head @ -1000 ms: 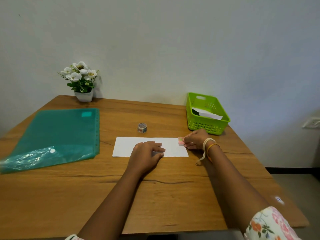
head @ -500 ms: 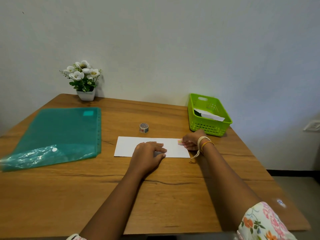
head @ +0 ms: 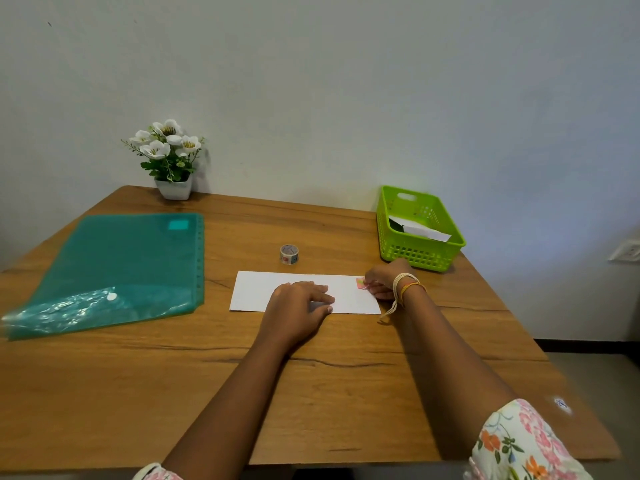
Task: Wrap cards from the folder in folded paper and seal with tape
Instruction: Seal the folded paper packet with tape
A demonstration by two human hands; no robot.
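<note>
The left hand (head: 298, 306) is lying flat with straight fingers, pressing the folded paper (head: 256, 291) on the wooden table (head: 311, 393). The right hand (head: 382, 280) is pinching a small pink tape piece (head: 360, 283) at the paper's right end.

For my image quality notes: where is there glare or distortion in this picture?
Head view: glare on the crinkled near end of the green folder; wide-angle lens bends the table edges outward; soft shadow beside the flower pot on the wall; hands look sharp, no clear motion blur.

Table (head: 311, 393): paper (head: 256, 289), tape (head: 289, 254), folder (head: 114, 268).
</note>
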